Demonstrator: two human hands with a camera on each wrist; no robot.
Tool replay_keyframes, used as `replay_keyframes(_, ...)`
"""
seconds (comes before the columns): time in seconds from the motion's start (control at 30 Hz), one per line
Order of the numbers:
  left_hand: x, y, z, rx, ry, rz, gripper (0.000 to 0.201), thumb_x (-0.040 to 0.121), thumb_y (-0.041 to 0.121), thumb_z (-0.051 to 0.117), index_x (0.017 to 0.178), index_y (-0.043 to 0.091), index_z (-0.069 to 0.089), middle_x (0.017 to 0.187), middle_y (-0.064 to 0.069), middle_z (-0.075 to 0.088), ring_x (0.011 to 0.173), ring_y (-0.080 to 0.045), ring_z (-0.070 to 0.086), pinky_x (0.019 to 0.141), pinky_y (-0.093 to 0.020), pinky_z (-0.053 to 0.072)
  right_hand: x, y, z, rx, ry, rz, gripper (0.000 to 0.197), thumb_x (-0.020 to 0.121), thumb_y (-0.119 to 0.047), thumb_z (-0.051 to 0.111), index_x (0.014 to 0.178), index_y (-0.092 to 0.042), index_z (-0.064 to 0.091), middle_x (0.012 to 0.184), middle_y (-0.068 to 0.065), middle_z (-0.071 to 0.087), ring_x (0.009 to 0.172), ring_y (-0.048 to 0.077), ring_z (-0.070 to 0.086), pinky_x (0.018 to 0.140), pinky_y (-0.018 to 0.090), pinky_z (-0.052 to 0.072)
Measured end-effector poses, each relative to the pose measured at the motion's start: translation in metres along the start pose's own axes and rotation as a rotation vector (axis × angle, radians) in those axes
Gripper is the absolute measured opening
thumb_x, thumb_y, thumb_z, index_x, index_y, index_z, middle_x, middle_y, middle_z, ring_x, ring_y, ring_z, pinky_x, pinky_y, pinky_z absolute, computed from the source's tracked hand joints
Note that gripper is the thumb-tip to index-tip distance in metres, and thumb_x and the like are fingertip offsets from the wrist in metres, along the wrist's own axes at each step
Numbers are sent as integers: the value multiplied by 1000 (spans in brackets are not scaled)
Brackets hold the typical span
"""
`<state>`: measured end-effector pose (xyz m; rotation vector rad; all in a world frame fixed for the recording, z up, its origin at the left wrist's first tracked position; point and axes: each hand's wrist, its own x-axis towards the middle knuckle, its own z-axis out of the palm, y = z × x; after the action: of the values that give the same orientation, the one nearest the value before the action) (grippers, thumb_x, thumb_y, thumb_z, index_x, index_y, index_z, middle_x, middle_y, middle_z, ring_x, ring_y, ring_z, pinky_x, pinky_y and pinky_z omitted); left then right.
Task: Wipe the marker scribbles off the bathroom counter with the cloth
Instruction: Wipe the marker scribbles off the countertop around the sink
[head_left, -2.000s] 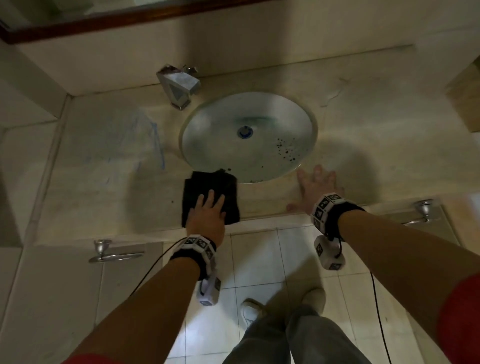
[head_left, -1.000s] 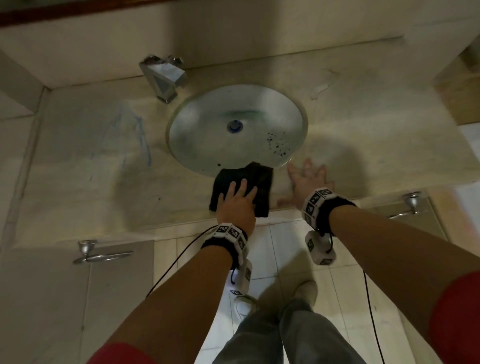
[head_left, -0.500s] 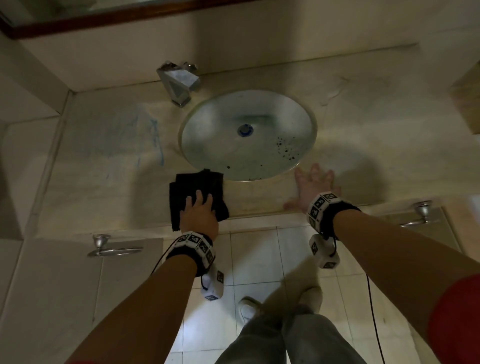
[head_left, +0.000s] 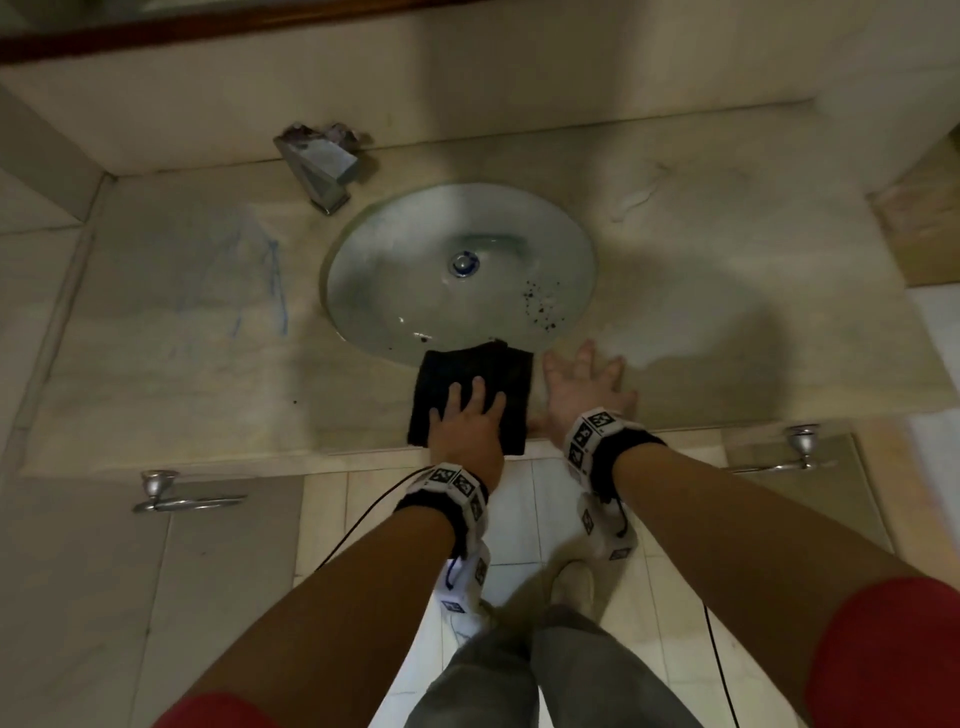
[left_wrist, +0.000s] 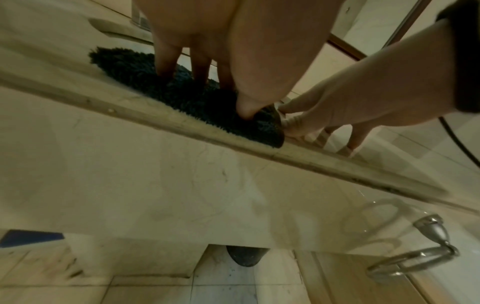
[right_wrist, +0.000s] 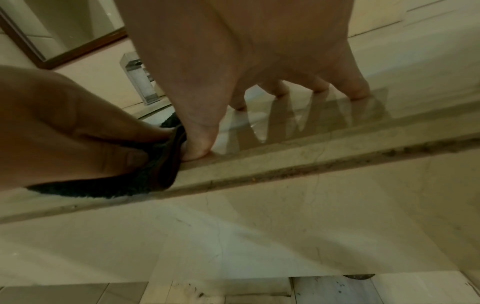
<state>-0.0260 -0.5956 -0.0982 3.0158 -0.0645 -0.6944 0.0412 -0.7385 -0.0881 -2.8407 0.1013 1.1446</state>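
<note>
Cloth (head_left: 470, 384) slid right since 0.5 s ago, flat under left hand (head_left: 470, 428), touching right hand (head_left: 584, 389); both hands' fingers straight on bench (head_left: 182, 389).

Head view: looks steeply down from above onto the counter (head_left: 675, 291), sink (head_left: 460, 270) at 12 o'clock. Left wrist view: sits low, below the counter's front edge, looking up along the left hand (left_wrist: 233, 51). Right wrist view: likewise, along the right hand (right_wrist: 246, 51). All three share the cloth (head_left: 470, 374) and the front edge.
</note>
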Motion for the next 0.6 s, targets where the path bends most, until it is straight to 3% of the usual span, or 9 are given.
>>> replay_keyframes(0.17,2,-7,1,-85,24,-23,52,101,32,38,151,33,21,162,1,8,148,-29,6,115,-51,25,0,0,1,-36,9,-19,105,79,-39,71,149,-45,-7,154,10,-35,138,55,-20,106,74,12)
replay_keyframes(0.33,-7,-24,6,-125,34,-137,50,101,37,36,150,33,25,162,2,10,148,-26,9,114,-48,29,0,8,5,-39,45,-79,110,69,-76,60,148,-44,-9,155,11,-33,138,56,-18,105,74,12)
replay_keyframes(0.6,-21,-87,1,-141,-45,-245,54,102,38,34,153,31,17,163,-2,4,148,-28,7,117,-46,25,-8,2,0,5,62,-52,109,68,-71,67,148,-44,-1,158,10,-23,139,56,-15,106,73,13)
